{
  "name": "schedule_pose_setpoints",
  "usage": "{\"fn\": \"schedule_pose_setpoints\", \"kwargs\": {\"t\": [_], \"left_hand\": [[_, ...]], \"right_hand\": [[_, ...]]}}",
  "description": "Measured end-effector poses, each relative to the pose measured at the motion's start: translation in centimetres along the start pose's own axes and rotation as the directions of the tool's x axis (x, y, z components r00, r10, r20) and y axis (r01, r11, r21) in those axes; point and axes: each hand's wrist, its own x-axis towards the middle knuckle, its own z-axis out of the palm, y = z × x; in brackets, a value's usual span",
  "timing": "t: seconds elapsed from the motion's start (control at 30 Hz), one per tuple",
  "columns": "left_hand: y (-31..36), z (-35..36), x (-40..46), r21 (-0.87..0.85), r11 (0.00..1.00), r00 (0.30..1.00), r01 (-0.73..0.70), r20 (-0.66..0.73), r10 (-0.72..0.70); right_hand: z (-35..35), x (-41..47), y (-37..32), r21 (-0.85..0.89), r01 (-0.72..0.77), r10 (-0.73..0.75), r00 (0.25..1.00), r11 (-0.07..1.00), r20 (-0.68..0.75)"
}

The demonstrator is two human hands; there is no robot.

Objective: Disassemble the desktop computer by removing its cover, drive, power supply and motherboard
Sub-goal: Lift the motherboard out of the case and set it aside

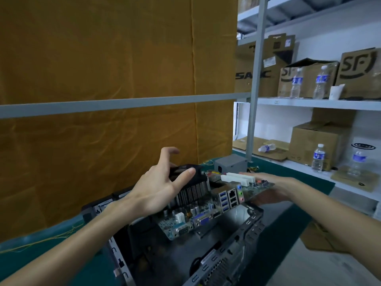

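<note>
Motherboard lifted out of the open case.

The left hand (158, 190) grips the black cooler (190, 182) on the motherboard (198, 211), thumb and fingers curled around it; the right hand (268, 189) holds the far edge of the board, fingers under it and thumb on top. The board hangs tilted above the case (237, 244), not touching it. To do it well, the person should keep it level, clear the port side from the rear wall, and set it on the green counter (288, 172) near the power supply (231, 163).
</note>
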Motion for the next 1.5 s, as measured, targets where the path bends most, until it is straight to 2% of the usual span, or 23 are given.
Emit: {"fn": "schedule_pose_setpoints", "kwargs": {"t": [0.07, 0.13, 0.2, 0.27, 0.3, 0.33, 0.4, 0.5, 0.6, 0.67, 0.77, 0.87, 0.93, 1.0, 1.07, 1.2, 1.27, 1.33, 1.5], "left_hand": [[-0.1, 0.4, 0.4, 0.102, 0.994, 0.999, -0.042, -0.029, 0.045], [-0.9, 1.2, 0.9, 0.24, 0.968, 0.993, -0.073, -0.073, 0.093], [-2.0, 2.3, 1.3, 0.339, 0.936, 0.984, -0.095, -0.109, 0.139], [-3.2, 3.6, 1.8, 0.392, 0.912, 0.975, -0.121, -0.128, 0.184], [-3.9, 4.3, 1.9, 0.406, 0.905, 0.971, -0.129, -0.135, 0.198], [-4.4, 4.9, 2.0, 0.41, 0.903, 0.97, -0.127, -0.14, 0.2], [-5.3, 5.9, 2.1, 0.385, 0.918, 0.975, -0.092, -0.154, 0.163], [-6.1, 6.5, 2.0, 0.3, 0.954, 0.985, -0.002, -0.166, 0.054], [-6.5, 6.4, 1.9, 0.19, 0.982, 0.988, 0.026, -0.152, 0.003], [-6.6, 5.9, 2.0, 0.08, 0.996, 0.997, 0.024, -0.076, -0.018], [-7.7, 4.3, 1.9, -0.101, 0.993, 0.994, 0.063, 0.091, -0.054], [-9.4, 2.3, 1.2, -0.097, 0.992, 0.974, 0.077, 0.221, -0.054], [-10.5, 1.3, 0.6, -0.073, 0.993, 0.967, 0.096, 0.244, -0.076], [-11.4, 0.7, 0.0, -0.101, 0.989, 0.981, 0.112, 0.17, -0.094], [-12.3, 0.4, -0.9, -0.178, 0.978, 0.993, 0.109, 0.071, -0.097], [-13.0, 0.4, -1.9, -0.413, 0.909, 0.99, 0.048, -0.103, -0.099], [-13.6, 0.5, -1.5, -0.414, 0.91, 0.958, 0.039, -0.242, -0.151], [-14.0, 0.7, -0.7, -0.353, 0.934, 0.93, 0.054, -0.323, -0.176], [-13.9, 1.8, 2.0, -0.237, 0.966, 0.941, 0.1, -0.292, -0.169]], "right_hand": [[0.0, -0.3, -0.6, 0.023, -0.004, 0.007, 0.995, 1.0, -0.102], [-0.2, -0.2, -1.3, 0.053, 0.016, -0.008, 0.99, 0.998, -0.142], [0.1, 0.1, -2.1, -0.032, 0.083, -0.088, 0.97, 0.996, -0.227], [1.1, 0.1, -2.8, -0.288, 0.138, -0.228, 0.923, 0.948, -0.31], [1.7, 0.2, -2.9, -0.452, 0.155, -0.326, 0.887, 0.878, -0.328], [2.5, 0.3, -3.0, -0.587, 0.174, -0.418, 0.854, 0.791, -0.31], [4.4, 0.7, -3.0, -0.709, 0.225, -0.508, 0.834, 0.668, -0.214], [7.6, 1.2, -3.5, -0.749, 0.269, -0.498, 0.862, 0.605, -0.093], [11.1, 1.2, -4.8, -0.696, 0.279, -0.44, 0.896, 0.661, -0.059], [13.0, 1.3, -5.4, -0.701, 0.257, -0.386, 0.922, 0.666, -0.028], [14.9, 1.5, -5.9, -0.791, 0.199, -0.4, 0.914, 0.579, -0.063], [16.9, 2.2, -6.3, -0.863, 0.07, -0.33, 0.937, 0.501, -0.115], [18.2, 2.7, -6.6, -0.908, -0.021, -0.296, 0.942, 0.419, -0.158], [18.9, 2.9, -6.9, -0.922, -0.079, -0.355, 0.908, 0.38, -0.224], [19.0, 2.7, -6.9, -0.918, -0.063, -0.457, 0.852, 0.392, -0.254], [17.8, 1.8, -6.7, -0.909, -0.031, -0.528, 0.806, 0.416, -0.269], [16.7, 1.3, -7.2, -0.91, -0.006, -0.537, 0.806, 0.414, -0.249], [15.5, 1.0, -8.3, -0.914, 0.029, -0.524, 0.827, 0.404, -0.205], [11.3, 2.0, -10.9, -0.852, 0.203, -0.415, 0.91, 0.483, -0.018]]}}
